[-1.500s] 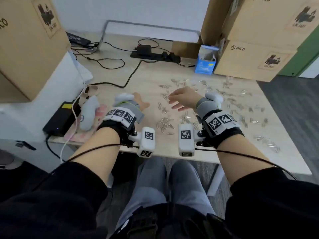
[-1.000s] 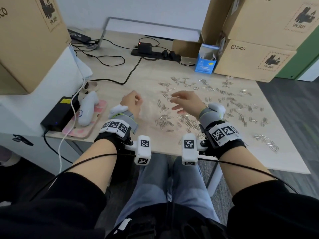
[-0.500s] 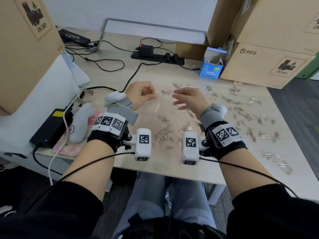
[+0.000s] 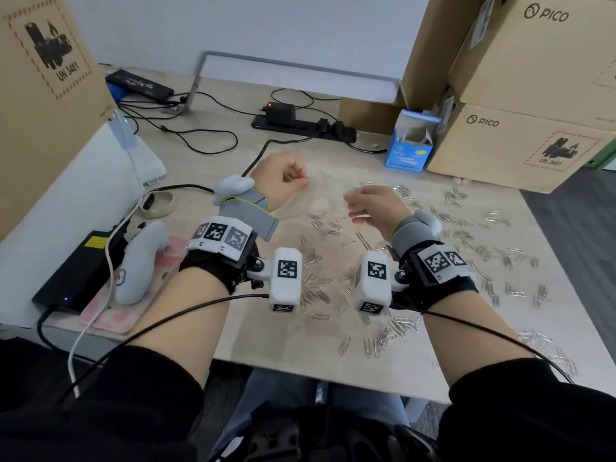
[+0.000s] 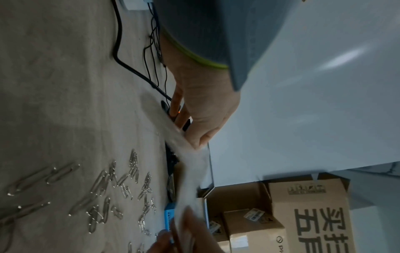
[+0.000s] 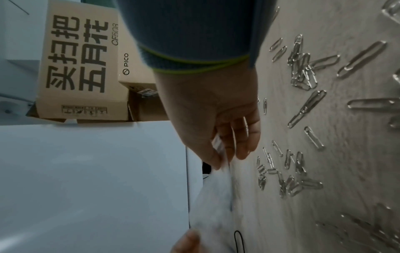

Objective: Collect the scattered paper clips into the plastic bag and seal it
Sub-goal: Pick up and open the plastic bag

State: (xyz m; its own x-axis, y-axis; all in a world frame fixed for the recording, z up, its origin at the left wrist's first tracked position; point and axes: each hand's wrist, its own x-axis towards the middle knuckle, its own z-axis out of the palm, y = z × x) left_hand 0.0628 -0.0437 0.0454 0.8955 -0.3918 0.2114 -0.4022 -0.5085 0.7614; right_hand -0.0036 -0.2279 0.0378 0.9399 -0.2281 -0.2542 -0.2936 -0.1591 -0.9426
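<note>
Your clear plastic bag [image 4: 325, 191] hangs stretched above the surface [image 4: 206, 161], pinched at both ends; silver paper clips [image 4: 460, 235] lie scattered flat beneath and rightward.

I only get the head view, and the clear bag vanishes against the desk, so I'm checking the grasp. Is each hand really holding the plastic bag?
Observer: The left is. In the left wrist view the left hand pinches one end of the plastic bag between thumb and fingers.
Operator: And the right?
Observer: The right wrist view shows the right hand pinching the other end.
Operator: Any clips inside?
Observer: None show inside it in either wrist view, though the film is blurred. The paper clips lie loose beside it.
</note>
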